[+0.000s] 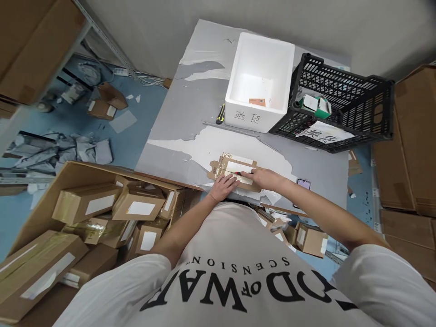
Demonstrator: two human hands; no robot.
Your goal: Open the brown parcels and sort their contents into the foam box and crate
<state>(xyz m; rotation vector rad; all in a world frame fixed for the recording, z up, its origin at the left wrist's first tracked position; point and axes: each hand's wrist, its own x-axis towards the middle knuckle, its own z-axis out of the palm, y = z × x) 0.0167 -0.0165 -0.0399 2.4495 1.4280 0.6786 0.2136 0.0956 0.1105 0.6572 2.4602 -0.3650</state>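
Note:
A small flattened-looking cardboard box [250, 184] with clear tape and a white label lies on the table in front of me. My left hand [224, 186] rests on its near left edge, fingers laid out over the cardboard. Over the box's right half, my right hand [265, 178] is closed around a slim red-and-black utility knife [239, 173]. The knife's tip points left, over the label and tape; whether the blade touches them is too small to tell.
Behind the box stand a white foam bin [235, 111] and a black plastic crate [357, 97]. A yellow-black cutter [221, 114] lies left of the bin, a phone [304, 184] to the right. A large carton [73, 164] of taped boxes stands at left.

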